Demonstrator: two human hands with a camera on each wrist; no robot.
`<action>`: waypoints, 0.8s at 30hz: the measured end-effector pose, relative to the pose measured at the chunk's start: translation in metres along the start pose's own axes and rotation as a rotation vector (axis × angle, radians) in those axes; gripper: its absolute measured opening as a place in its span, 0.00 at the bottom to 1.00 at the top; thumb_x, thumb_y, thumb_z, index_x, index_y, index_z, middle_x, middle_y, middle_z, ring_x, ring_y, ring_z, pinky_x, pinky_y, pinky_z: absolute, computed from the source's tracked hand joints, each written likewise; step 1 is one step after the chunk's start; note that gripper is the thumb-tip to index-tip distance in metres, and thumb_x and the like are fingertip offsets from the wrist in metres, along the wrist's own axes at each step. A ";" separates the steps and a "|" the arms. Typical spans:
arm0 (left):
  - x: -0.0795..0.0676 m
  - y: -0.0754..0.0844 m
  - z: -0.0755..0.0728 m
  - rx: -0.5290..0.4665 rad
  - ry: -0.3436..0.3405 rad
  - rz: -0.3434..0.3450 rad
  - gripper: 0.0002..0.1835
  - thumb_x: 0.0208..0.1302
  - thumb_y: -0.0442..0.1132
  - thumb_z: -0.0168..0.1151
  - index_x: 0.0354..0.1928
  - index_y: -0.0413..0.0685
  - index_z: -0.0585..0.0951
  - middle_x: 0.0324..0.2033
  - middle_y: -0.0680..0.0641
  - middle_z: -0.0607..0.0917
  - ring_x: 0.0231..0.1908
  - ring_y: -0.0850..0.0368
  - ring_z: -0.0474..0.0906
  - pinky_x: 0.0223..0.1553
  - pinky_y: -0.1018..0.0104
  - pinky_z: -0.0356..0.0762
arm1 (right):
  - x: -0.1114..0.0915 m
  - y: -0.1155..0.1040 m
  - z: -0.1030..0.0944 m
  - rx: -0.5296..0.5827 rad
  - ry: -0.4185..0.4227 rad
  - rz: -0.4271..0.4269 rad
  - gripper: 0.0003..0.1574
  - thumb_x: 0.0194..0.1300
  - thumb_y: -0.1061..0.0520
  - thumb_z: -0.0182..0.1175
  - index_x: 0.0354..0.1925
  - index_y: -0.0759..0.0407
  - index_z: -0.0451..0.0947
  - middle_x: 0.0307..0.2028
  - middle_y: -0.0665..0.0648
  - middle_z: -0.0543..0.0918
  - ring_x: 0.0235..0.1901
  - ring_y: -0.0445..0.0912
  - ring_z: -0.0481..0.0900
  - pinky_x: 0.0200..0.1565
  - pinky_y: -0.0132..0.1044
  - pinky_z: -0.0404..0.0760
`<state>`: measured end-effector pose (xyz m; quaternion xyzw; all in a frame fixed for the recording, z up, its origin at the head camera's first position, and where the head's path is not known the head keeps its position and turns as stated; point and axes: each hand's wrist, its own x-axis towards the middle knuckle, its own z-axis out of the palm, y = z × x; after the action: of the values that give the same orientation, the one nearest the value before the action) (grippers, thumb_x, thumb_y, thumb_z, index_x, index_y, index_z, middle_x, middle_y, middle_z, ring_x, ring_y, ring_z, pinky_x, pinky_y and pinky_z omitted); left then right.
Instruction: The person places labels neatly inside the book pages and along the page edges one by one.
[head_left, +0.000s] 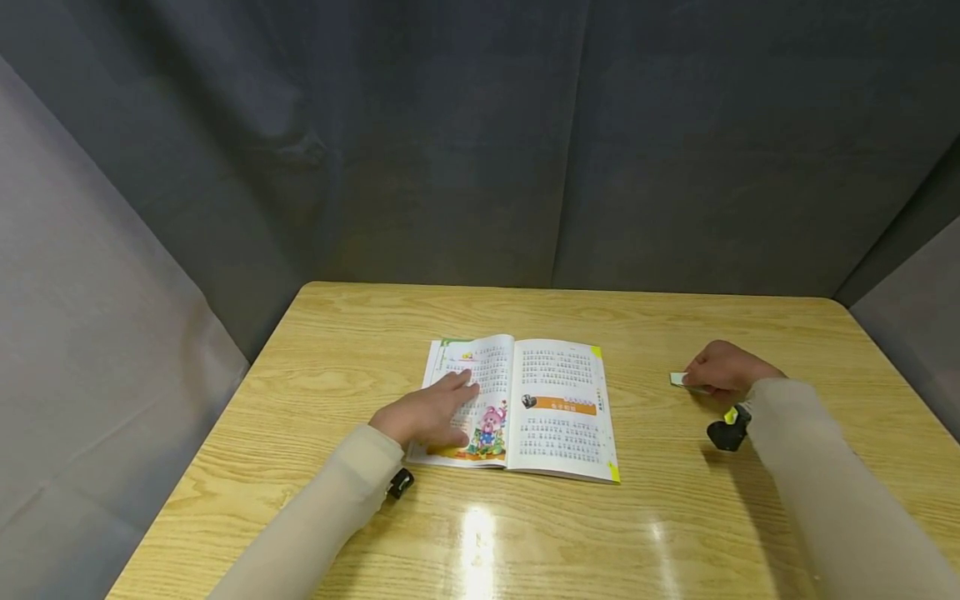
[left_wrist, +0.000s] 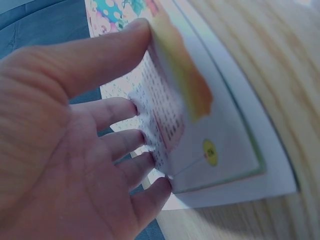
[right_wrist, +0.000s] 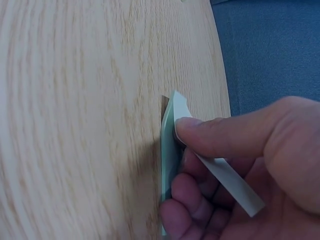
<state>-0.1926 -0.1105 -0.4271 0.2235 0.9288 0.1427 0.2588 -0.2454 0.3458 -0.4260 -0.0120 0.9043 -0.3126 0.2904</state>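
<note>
An open book point(head_left: 558, 375) lies on the wooden table, with printed text on both pages and a pink cartoon character low on the left page. My left hand point(head_left: 431, 410) rests on that left page point(left_wrist: 230, 160), fingers spread and fingertips against the paper. Off to the right of the book, my right hand point(head_left: 723, 367) is low over the table and pinches a small pad of pale green sticky notes point(right_wrist: 169, 150). A narrow paper strip point(right_wrist: 232, 182) angles away from the pad under the thumb, its lower end free.
The wooden table point(head_left: 360, 333) reaches back to a dark grey curtain point(head_left: 450, 167). A lighter grey cloth point(head_left: 90, 333) hangs on the left side, and another stands at the right edge. Light reflects off the tabletop in front of the book.
</note>
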 end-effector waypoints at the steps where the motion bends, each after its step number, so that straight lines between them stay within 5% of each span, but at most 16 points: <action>1: 0.000 0.000 0.000 -0.001 0.000 0.000 0.43 0.67 0.46 0.65 0.79 0.55 0.54 0.81 0.52 0.43 0.80 0.52 0.37 0.79 0.52 0.51 | 0.000 0.000 0.000 -0.001 -0.002 -0.003 0.14 0.69 0.59 0.54 0.40 0.69 0.81 0.15 0.47 0.65 0.16 0.40 0.58 0.23 0.34 0.64; 13: 0.000 -0.001 0.000 -0.004 0.001 -0.001 0.43 0.67 0.46 0.64 0.79 0.56 0.53 0.81 0.53 0.42 0.80 0.53 0.37 0.78 0.52 0.54 | 0.003 0.003 0.000 -0.017 0.004 -0.028 0.13 0.68 0.59 0.54 0.32 0.66 0.81 0.14 0.46 0.65 0.16 0.39 0.59 0.22 0.33 0.64; 24: 0.002 -0.003 0.002 -0.003 0.005 0.004 0.43 0.67 0.46 0.65 0.79 0.56 0.54 0.81 0.52 0.43 0.80 0.52 0.37 0.79 0.53 0.51 | 0.001 0.005 0.001 -0.057 0.032 -0.070 0.16 0.68 0.57 0.57 0.37 0.70 0.83 0.16 0.47 0.69 0.18 0.41 0.64 0.25 0.34 0.69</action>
<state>-0.1938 -0.1120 -0.4311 0.2245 0.9289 0.1451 0.2563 -0.2450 0.3487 -0.4303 -0.0467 0.9164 -0.2968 0.2646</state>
